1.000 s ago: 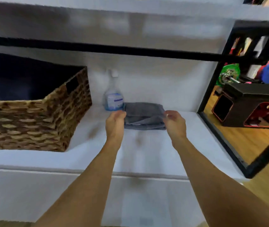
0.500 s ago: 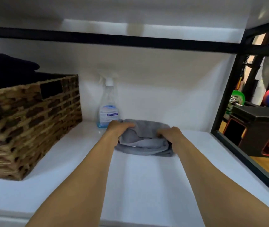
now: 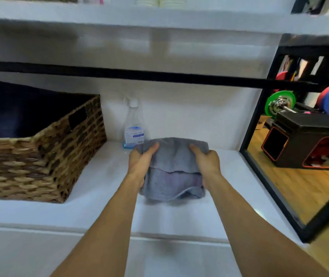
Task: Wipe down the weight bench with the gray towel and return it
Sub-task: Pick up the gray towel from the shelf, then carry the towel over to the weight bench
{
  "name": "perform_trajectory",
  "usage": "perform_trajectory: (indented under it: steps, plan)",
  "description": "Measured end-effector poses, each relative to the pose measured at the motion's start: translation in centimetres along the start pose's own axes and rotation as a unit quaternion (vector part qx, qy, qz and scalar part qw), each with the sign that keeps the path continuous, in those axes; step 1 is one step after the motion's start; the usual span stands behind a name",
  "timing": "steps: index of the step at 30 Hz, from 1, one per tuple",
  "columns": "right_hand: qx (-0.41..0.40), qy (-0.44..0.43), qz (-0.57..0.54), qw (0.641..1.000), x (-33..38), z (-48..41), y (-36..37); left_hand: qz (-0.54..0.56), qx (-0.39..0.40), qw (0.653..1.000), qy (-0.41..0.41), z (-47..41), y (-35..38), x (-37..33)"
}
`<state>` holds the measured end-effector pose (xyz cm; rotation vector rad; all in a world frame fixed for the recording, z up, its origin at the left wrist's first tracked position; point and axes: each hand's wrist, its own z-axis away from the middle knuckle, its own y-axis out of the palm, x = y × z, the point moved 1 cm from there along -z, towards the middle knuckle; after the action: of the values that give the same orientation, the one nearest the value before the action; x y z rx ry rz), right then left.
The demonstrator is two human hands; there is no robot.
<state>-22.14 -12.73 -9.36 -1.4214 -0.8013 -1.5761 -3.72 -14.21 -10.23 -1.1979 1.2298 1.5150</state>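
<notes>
White shelf (image 3: 91, 212), gray towel (image 3: 173, 166), wooden floor (image 3: 299, 192)

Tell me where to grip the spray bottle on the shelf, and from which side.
Probably the clear tapered neck of the spray bottle, just under its white head, from the front. It stands upright by the wall; the wicker basket sits to its left, and the gray towel, gripped by the left hand and right hand, hides part of its base.
</notes>
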Motion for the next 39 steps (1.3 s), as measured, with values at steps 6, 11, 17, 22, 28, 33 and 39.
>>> perform_trajectory:
  steps: [6,11,17,22,28,33,39]
  plan:
    - [-0.056,0.008,-0.054,0.997,4.8,10.6,-4.4,-0.004,-0.085,0.996,0.001,10.6,-0.1,-6.5]
    - [-0.068,-0.035,-0.076,0.994,13.0,20.6,-11.1,-0.031,-0.075,0.996,0.039,21.2,1.2,-16.5]
    - [-0.057,-0.080,-0.098,0.990,22.2,34.3,-22.9,0.011,-0.024,0.996,0.089,37.8,4.6,-26.1]
    - [-0.073,-0.129,-0.120,0.982,26.8,44.3,-37.1,0.058,0.011,0.991,0.119,52.9,11.5,-31.0]
    - [-0.111,-0.152,-0.095,0.978,31.8,48.7,-52.7,0.063,0.072,0.990,0.101,62.9,22.6,-34.0]
    - [-0.131,-0.176,-0.093,0.971,32.3,44.3,-60.0,0.050,0.122,0.982,0.132,62.9,31.1,-33.5]
    - [-0.151,-0.205,-0.088,0.963,32.7,31.5,-63.8,0.055,0.144,0.980,0.125,53.9,42.0,-30.8]
